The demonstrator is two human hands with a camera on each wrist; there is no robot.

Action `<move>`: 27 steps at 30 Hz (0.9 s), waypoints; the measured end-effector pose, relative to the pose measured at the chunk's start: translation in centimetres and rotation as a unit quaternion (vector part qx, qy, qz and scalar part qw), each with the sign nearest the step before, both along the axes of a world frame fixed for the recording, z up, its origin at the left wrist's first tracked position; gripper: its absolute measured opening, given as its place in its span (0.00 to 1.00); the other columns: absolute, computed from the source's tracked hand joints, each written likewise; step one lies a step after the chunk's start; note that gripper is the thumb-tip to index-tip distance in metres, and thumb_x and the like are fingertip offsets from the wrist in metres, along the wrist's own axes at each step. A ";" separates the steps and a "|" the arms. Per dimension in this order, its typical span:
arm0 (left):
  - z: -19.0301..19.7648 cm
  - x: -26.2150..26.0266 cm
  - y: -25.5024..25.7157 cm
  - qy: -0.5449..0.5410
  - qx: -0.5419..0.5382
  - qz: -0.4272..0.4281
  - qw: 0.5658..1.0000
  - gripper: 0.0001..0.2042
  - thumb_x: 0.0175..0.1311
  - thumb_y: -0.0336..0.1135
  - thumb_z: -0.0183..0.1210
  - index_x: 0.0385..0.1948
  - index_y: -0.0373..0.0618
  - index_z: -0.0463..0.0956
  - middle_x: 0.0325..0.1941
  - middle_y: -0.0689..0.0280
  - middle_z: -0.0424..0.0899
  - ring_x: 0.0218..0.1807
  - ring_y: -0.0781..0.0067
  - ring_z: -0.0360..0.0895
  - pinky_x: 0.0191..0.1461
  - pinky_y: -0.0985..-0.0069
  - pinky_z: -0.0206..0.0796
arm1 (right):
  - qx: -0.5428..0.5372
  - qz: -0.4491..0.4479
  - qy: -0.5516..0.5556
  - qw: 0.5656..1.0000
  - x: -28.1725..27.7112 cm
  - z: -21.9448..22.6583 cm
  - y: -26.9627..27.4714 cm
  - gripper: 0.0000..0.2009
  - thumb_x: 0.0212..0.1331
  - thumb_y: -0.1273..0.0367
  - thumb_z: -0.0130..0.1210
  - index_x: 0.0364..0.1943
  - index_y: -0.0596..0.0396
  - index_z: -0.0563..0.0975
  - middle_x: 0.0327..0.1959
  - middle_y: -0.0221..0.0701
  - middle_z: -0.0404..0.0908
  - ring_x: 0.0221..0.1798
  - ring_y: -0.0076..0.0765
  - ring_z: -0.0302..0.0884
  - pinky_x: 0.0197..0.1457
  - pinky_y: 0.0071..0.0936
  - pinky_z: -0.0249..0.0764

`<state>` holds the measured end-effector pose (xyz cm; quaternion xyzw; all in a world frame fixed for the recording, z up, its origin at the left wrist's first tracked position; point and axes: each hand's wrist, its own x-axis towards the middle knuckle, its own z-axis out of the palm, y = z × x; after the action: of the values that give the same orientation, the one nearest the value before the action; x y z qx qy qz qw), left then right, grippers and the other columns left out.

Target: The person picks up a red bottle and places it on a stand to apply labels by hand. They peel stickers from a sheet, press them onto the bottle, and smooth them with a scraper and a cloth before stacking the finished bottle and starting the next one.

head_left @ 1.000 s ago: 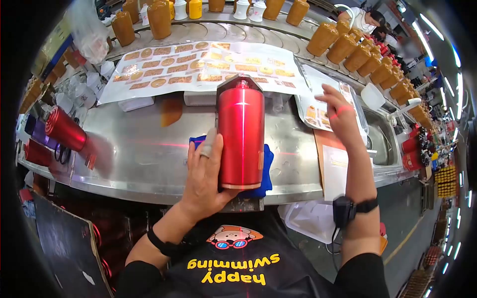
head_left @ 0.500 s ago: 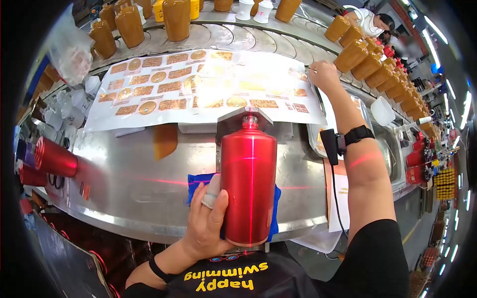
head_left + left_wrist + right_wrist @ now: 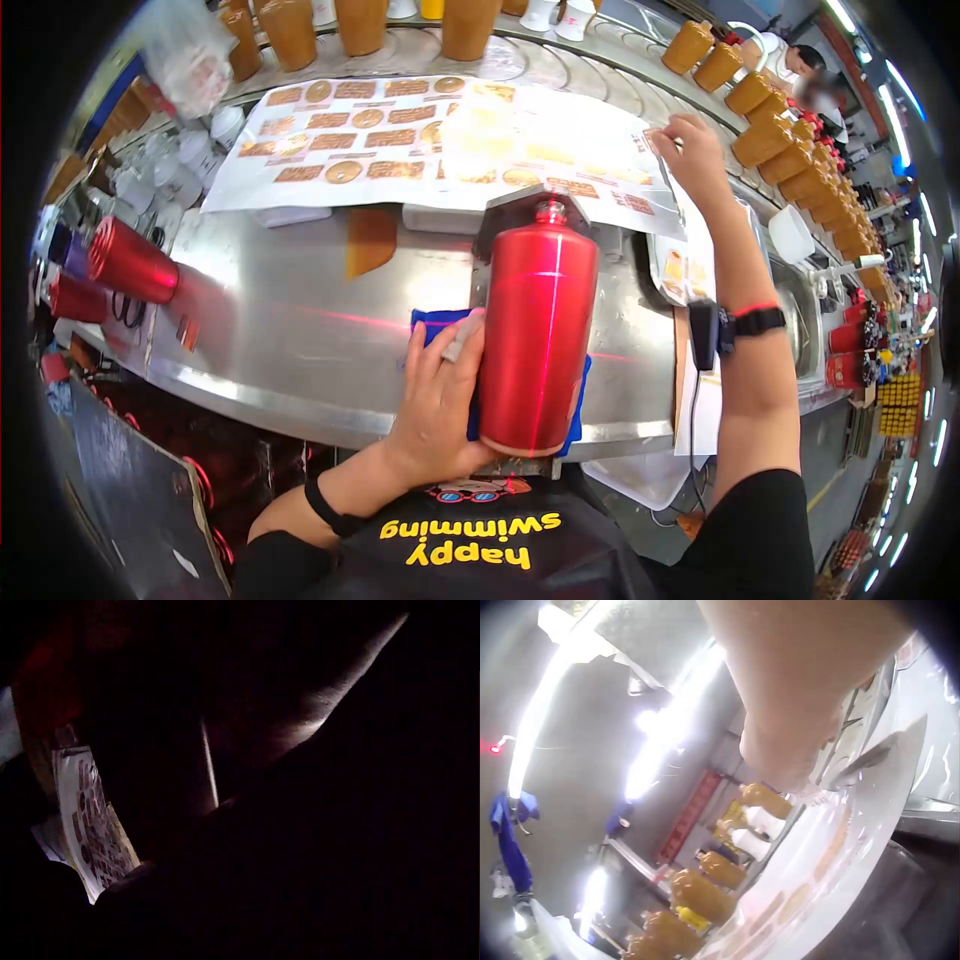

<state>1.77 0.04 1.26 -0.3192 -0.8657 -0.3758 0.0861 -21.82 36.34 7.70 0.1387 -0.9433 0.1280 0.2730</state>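
Observation:
A shiny red bottle (image 3: 541, 340) lies tilted on a dark angled holder (image 3: 497, 212), its neck pointing away. My left hand (image 3: 435, 410) grips its left side and lower end, with a grey covering on one finger. Blue cloth (image 3: 575, 425) shows beneath the bottle. My right hand (image 3: 697, 165) is at the right edge of a white sheet (image 3: 400, 145) printed with gold and brown labels, fingers bent and pinching there. In the right wrist view that hand (image 3: 787, 742) meets the sheet (image 3: 870, 847) beside a pointed, shiny piece; its fingertips are largely hidden. The left wrist view is mostly dark.
Brown bottles (image 3: 765, 140) line the curved conveyor behind the sheet. Red containers (image 3: 130, 260) and clear cups stand at the left. A sink (image 3: 800, 310), a white tub (image 3: 791, 235) and a tray (image 3: 668, 265) are at the right. Another person (image 3: 780, 60) is beyond.
My right hand has moved away from me to the sheet's edge, and its spread fingers have bent inward. My left hand still holds the bottle; the head view has shifted.

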 end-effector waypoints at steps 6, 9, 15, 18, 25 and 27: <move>1.7 0.4 0.0 0.084 -0.034 0.032 0.995 0.54 0.46 0.59 0.70 0.70 0.32 0.54 0.68 0.48 0.67 0.64 0.41 0.65 0.73 0.38 0.36 | -0.015 0.157 -0.157 0.975 12.9 9.9 -6.8 0.07 0.57 0.70 0.61 0.30 0.60 0.77 0.50 0.38 0.79 0.47 0.46 0.78 0.51 0.38 0.72; 2.0 0.8 0.3 0.079 -0.028 0.037 0.996 0.51 0.48 0.58 0.68 0.70 0.31 0.55 0.54 0.47 0.76 0.64 0.42 0.65 0.72 0.35 0.34 | -0.039 0.240 -0.249 0.938 16.9 13.2 -9.7 0.05 0.55 0.72 0.62 0.30 0.58 0.78 0.49 0.38 0.78 0.49 0.46 0.76 0.53 0.37 0.71; 2.4 1.0 0.7 0.103 -0.027 0.039 0.994 0.52 0.48 0.57 0.69 0.70 0.32 0.54 0.58 0.43 0.73 0.65 0.40 0.64 0.71 0.38 0.41 | 0.025 0.305 -0.210 0.928 17.1 8.3 -12.9 0.07 0.51 0.74 0.65 0.34 0.55 0.80 0.49 0.35 0.73 0.52 0.46 0.71 0.57 0.38 0.69; 1.5 0.6 0.4 0.090 0.011 0.020 0.996 0.52 0.49 0.54 0.69 0.71 0.32 0.52 0.62 0.43 0.70 0.66 0.39 0.63 0.72 0.41 0.44 | 0.029 0.281 -0.192 0.940 16.8 7.4 -13.2 0.06 0.52 0.73 0.65 0.34 0.54 0.81 0.49 0.35 0.72 0.55 0.47 0.69 0.59 0.39 0.68; 1.2 -0.1 -0.2 -0.058 0.098 -0.064 0.991 0.52 0.52 0.51 0.69 0.72 0.33 0.46 0.70 0.41 0.60 0.71 0.36 0.56 0.74 0.49 0.44 | 0.042 0.261 -0.216 0.940 16.4 8.0 -13.5 0.05 0.51 0.73 0.65 0.31 0.55 0.79 0.49 0.36 0.73 0.55 0.49 0.69 0.59 0.40 0.69; 1.5 -1.3 -0.5 -0.175 0.225 -0.135 0.949 0.49 0.57 0.48 0.67 0.72 0.33 0.44 0.71 0.41 0.59 0.74 0.45 0.55 0.75 0.59 0.46 | 0.041 0.260 -0.216 0.940 16.3 8.0 -13.5 0.05 0.50 0.73 0.65 0.30 0.55 0.79 0.49 0.36 0.73 0.54 0.49 0.69 0.58 0.41 0.69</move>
<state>0.48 -0.46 2.74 -0.3341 -0.7091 -0.6190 -0.0486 -5.51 22.84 15.73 0.3595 -0.9149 0.1831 0.0141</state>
